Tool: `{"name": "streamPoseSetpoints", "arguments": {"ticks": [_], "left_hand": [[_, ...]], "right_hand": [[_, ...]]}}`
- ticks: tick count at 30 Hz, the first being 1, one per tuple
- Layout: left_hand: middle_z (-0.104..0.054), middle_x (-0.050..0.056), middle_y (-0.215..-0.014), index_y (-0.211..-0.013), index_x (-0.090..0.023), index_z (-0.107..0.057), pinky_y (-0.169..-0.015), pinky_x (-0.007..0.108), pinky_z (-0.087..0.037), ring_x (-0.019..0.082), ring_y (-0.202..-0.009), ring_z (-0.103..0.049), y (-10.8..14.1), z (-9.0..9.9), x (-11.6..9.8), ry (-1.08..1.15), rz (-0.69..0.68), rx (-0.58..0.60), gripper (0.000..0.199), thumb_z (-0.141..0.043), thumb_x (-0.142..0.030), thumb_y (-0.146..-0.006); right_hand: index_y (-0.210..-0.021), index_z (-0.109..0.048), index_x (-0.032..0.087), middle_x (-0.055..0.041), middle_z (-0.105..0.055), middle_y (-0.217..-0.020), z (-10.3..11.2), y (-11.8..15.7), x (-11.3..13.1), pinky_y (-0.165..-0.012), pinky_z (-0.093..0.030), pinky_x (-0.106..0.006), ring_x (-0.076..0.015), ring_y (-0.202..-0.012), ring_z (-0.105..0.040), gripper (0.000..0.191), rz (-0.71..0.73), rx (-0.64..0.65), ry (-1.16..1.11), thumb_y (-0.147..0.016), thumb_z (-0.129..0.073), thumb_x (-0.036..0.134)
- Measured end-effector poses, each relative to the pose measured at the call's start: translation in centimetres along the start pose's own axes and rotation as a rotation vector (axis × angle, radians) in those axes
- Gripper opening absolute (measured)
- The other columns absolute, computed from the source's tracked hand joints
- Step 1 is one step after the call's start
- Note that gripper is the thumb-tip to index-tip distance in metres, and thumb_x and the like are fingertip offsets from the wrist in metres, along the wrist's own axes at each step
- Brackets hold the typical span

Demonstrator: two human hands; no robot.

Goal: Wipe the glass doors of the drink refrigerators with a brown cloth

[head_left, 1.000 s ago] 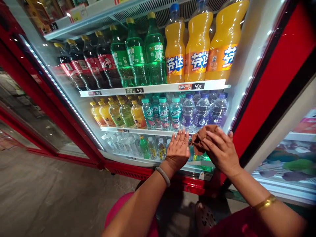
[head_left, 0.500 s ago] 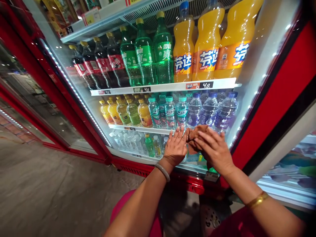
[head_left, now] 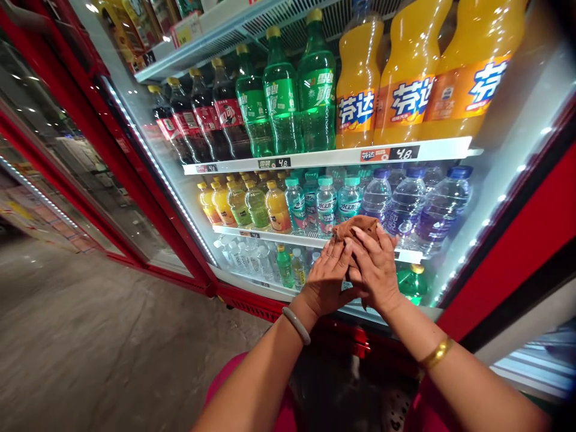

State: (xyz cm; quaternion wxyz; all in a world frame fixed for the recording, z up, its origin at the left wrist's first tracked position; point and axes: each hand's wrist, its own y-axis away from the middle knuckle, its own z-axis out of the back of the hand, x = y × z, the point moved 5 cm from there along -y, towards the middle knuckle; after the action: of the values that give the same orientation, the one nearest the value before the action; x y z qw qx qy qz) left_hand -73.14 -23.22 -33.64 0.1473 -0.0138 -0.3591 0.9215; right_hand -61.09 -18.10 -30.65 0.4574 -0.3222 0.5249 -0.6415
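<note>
A crumpled brown cloth (head_left: 357, 227) is bunched up in front of the lower shelves of a drinks fridge. My right hand (head_left: 377, 270) lies over the cloth, its fingers bent onto it. Beside it, my left hand (head_left: 327, 281) holds the cloth's left side, and the fingertips of both hands meet. Part of the cloth is hidden under my fingers. Just behind are the teal-capped bottles (head_left: 350, 198) and the purple-labelled water bottles (head_left: 407, 204). I cannot tell whether the cloth touches glass.
Large orange soda bottles (head_left: 357, 78), green soda bottles (head_left: 281, 102) and cola bottles (head_left: 229, 111) line the shelf above. The fridge's red frame (head_left: 517, 288) runs down the right. Grey floor (head_left: 135, 336) spreads to the left. A speckled shoe (head_left: 396, 408) shows below.
My right hand has moved left with the cloth, so both hands are now close together and the cloth is more bunched. The view has shifted nearer the fridge.
</note>
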Motion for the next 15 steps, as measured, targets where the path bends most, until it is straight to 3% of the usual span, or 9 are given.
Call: {"name": "streamPoseSetpoints", "arguments": {"ticks": [4, 8, 11, 15], "left_hand": [[-0.027, 0.031, -0.172, -0.169, -0.005, -0.011, -0.129, 0.06, -0.033, 0.041, -0.164, -0.021, 0.1, -0.7, 0.4, 0.041, -0.044, 0.021, 0.12, -0.052, -0.085, -0.088], [-0.027, 0.031, -0.172, -0.168, -0.008, -0.02, -0.128, 0.065, -0.032, 0.045, -0.163, -0.02, -0.3, -2.2, 0.3, -0.025, -0.048, -0.015, 0.116, -0.058, -0.082, -0.087], [-0.034, 0.023, -0.172, -0.165, -0.018, -0.034, -0.129, 0.064, -0.033, 0.042, -0.163, -0.022, -0.8, -3.0, -0.2, -0.109, -0.013, -0.074, 0.093, -0.066, -0.065, -0.091], [-0.041, 0.014, -0.17, -0.156, -0.022, -0.048, -0.133, 0.058, -0.032, 0.034, -0.164, -0.026, -2.3, -2.1, -0.4, -0.138, 0.078, -0.224, 0.059, -0.063, -0.03, -0.099]], "right_hand": [[-0.167, -0.028, 0.032, -0.006, -0.04, -0.17, -0.1, 0.1, -0.1, -0.134, -0.024, -0.062, -0.027, -0.164, -0.022, 0.065, -0.08, 0.04, -0.177, -0.105, -0.047, 0.024], [-0.162, -0.04, 0.03, -0.0072, -0.043, -0.169, 1.0, -0.1, -0.7, -0.132, -0.027, -0.064, -0.0298, -0.161, -0.03, 0.054, -0.172, 0.091, -0.304, -0.108, -0.034, 0.036], [-0.159, -0.045, 0.028, -0.0083, -0.047, -0.166, 2.1, -0.7, -1.1, -0.131, -0.032, -0.06, -0.029, -0.157, -0.04, 0.053, -0.191, 0.08, -0.354, -0.107, -0.034, 0.032], [-0.162, -0.042, 0.029, -0.0077, -0.046, -0.167, 2.0, -1.8, -1.1, -0.134, -0.023, -0.056, -0.027, -0.159, -0.036, 0.059, -0.086, 0.086, -0.175, -0.104, -0.044, 0.02]]}}
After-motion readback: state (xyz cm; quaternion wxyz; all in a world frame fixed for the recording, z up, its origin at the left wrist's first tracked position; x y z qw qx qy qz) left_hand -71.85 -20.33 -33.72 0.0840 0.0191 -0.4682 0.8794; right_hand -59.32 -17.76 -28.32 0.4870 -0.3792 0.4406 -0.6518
